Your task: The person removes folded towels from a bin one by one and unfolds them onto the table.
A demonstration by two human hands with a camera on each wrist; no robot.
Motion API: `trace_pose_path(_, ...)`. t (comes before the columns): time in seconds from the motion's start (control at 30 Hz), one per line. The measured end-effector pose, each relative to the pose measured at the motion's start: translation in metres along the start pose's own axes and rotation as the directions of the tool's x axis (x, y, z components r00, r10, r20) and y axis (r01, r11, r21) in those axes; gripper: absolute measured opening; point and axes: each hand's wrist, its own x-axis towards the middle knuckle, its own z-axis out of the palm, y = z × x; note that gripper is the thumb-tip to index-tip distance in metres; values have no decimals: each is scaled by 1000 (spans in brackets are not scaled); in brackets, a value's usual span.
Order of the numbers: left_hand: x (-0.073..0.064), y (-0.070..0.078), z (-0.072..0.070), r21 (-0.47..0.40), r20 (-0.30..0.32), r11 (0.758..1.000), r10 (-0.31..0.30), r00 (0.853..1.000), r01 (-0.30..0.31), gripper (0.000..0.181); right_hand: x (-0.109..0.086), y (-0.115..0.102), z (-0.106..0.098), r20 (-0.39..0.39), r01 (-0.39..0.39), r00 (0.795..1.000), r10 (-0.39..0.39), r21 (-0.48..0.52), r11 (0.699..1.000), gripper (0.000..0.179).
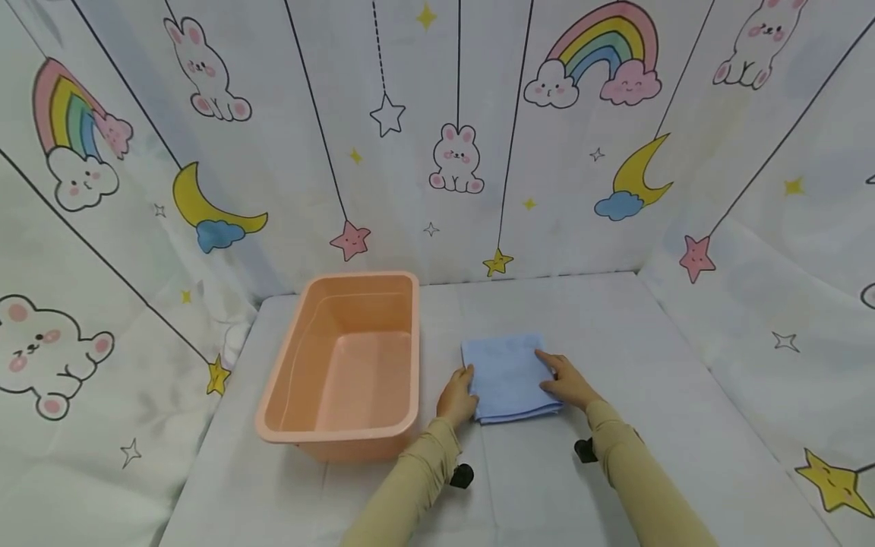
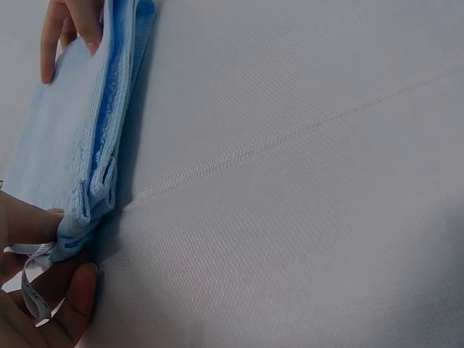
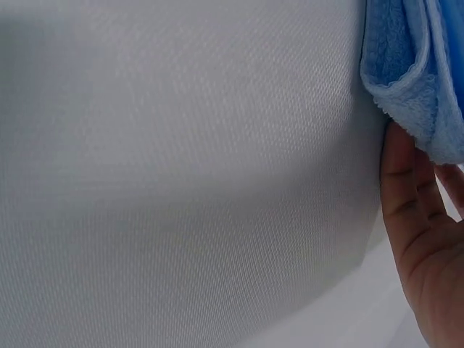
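Observation:
A folded light-blue towel (image 1: pixel 509 376) lies on the white surface, its layered edge (image 2: pixel 109 123) towards the person. My left hand (image 1: pixel 456 396) pinches its left near corner, the thumb on top and other fingers below in the left wrist view. A small white label (image 2: pixel 32 293) hangs by those fingers. On the towel's right side, my right hand (image 1: pixel 569 381) holds the edge. Its thumb and a finger lie on top in the head view, while other fingers (image 3: pixel 404 188) reach beneath the corner in the right wrist view. Their tips are hidden by the towel.
Left of the towel stands a peach-coloured plastic basin (image 1: pixel 413 365) with nothing seen inside. A white cloth-covered table (image 1: pixel 547 494) lies beneath everything. Printed curtains (image 1: pixel 424 205) with rabbits, stars and rainbows surround the table at the back and sides.

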Motion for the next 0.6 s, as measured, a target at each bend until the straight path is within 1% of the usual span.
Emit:
trace_pose_path(0.1,2,0,-1,14,2,1000,-8,1000,8,63,1,1,0,-11,-25,1000,24,-45,999,66)
trace_pose_path(0.23,3,0,-2,6,14,999,-34,999,34,64,0,0,1,-3,-61,998,61,-52,997,64)
trace_pose_path(0.33,2,0,-2,3,19,999,-41,999,41,65,-3,-2,2,-2,-83,997,83,-69,994,61)
trace_pose_path(0.43,1,0,-2,8,17,999,-39,999,39,64,-6,-5,3,-15,-88,996,87,-88,992,60)
trace_pose_path(0.6,-1,2,-2,-6,5,999,-41,999,41,62,-12,-7,4,-41,-89,995,86,-86,992,60)
